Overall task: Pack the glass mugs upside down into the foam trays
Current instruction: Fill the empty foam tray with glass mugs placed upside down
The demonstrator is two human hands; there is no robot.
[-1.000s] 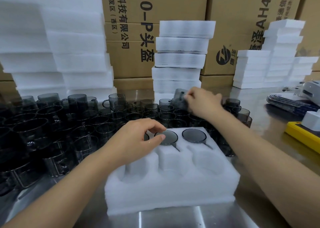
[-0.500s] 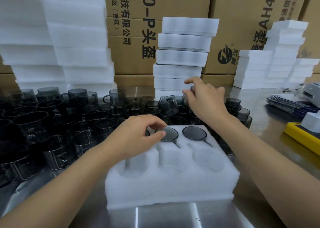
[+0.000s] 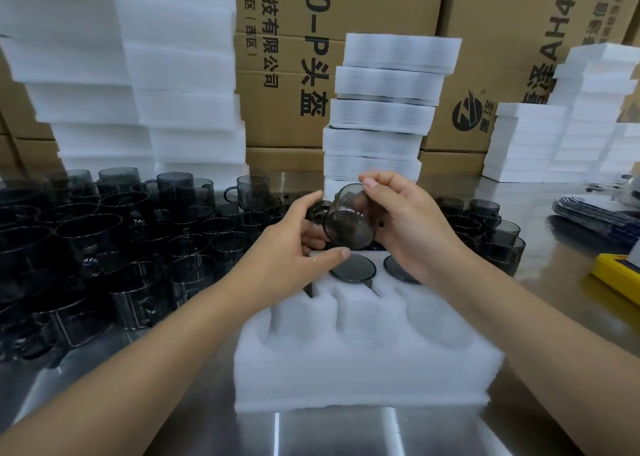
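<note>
Left hand (image 3: 294,244) and right hand (image 3: 405,223) together grasp a tilted glass mug (image 3: 348,225) above the foam tray (image 3: 363,369)

One tray, one mug aloft, dozens more on the table (image 3: 346,431).

Two hands, the left hand (image 3: 287,244) and the right hand (image 3: 405,227), hold a single glass mug (image 3: 348,223). One foam tray (image 3: 363,369) lies before them: three empty pockets in its near row, two upturned mugs (image 3: 352,269) showing in the far row, the third far spot hidden by the left hand. The loose mugs (image 3: 104,247) number in the dozens, too many to count. Behind stand two tall foam stacks (image 3: 187,102), one middle stack (image 3: 384,116) of at least five trays, several cardboard boxes (image 3: 311,57), and one yellow item (image 3: 620,275).
</note>
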